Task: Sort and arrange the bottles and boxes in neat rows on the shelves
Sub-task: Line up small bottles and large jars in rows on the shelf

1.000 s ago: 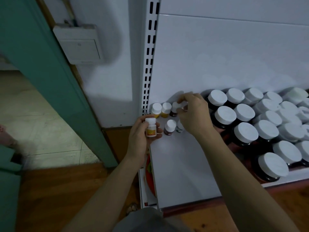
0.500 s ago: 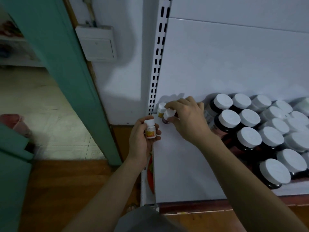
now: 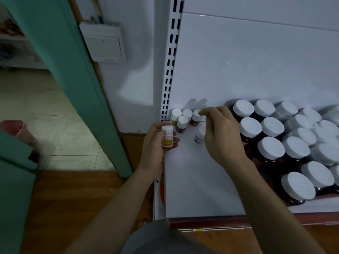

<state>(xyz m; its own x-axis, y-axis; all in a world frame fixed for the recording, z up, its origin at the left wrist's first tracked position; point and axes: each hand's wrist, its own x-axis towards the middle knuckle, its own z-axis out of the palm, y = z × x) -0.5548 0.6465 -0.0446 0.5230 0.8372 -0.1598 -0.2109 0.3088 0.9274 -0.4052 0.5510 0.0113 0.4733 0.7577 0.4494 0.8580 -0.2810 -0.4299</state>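
Left hand [image 3: 155, 143]: grips orange-labelled bottle [image 3: 167, 137], upright, at left edge of shelf [image 3: 192, 180].
Right hand [image 3: 222, 138]: fingers bent, tips at cap of dark small bottle [image 3: 196, 116] in back row; whether touching or pinching, cannot tell.
Back-left corner of shelf: cluster of small bottles [image 3: 182, 121], white caps, just beyond left hand.
Loose small bottle [image 3: 199, 136]: stands between both hands, just beside right thumb.
Right of right hand: rows of dark jars [image 3: 250, 128], white lids.

single head view, looking forward and down, close over shelf [image 3: 201, 180], edges seemingly warped
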